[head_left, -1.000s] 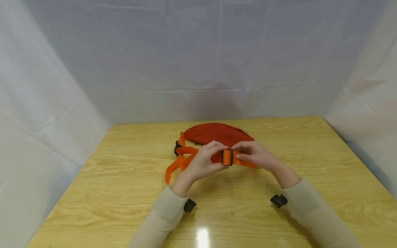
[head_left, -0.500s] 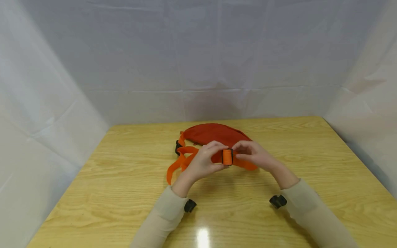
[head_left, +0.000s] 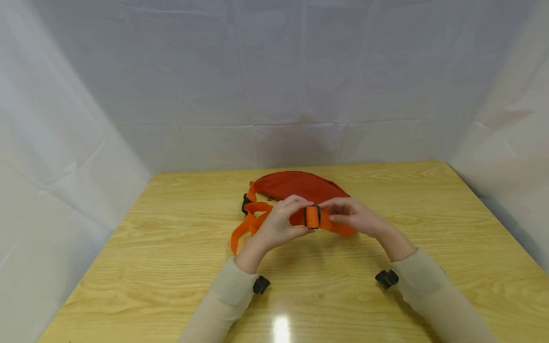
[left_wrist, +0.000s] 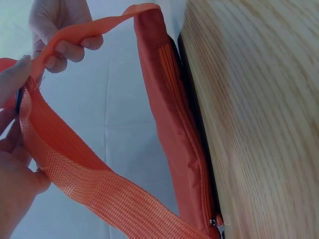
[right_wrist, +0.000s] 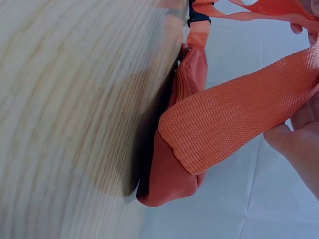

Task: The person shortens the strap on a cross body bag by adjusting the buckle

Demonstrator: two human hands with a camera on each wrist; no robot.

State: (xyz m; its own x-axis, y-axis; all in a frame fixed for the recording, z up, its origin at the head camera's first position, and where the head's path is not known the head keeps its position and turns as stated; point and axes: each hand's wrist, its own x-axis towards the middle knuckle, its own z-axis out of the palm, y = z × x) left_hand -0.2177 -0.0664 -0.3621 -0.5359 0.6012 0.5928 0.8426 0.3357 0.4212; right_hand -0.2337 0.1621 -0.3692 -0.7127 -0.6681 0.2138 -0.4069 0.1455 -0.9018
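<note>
A red waist bag (head_left: 296, 185) lies toward the back of the table, with its orange strap (head_left: 343, 229) lifted in front of it. My left hand (head_left: 278, 226) pinches the black slider buckle (head_left: 319, 215) by its top and bottom edges, the webbing looped through it. Just right of the buckle, my right hand (head_left: 359, 216) holds the strap between thumb and fingers. The left wrist view shows those right fingers (left_wrist: 74, 51) curled around the webbing. A loose strap end (right_wrist: 192, 149) hangs past the right thumb in the right wrist view.
On the bag's left side, a black clip buckle (head_left: 246, 204) joins the strap, and more orange webbing (head_left: 235, 237) trails onto the wooden table (head_left: 171, 267). White sheeting (head_left: 214, 143) walls the back and both sides. Black wrist cameras (head_left: 387, 279) sit below the forearms.
The right thumb came off the strap half a second ago and touches it again now. The slider buckle has shifted slightly left with the left hand.
</note>
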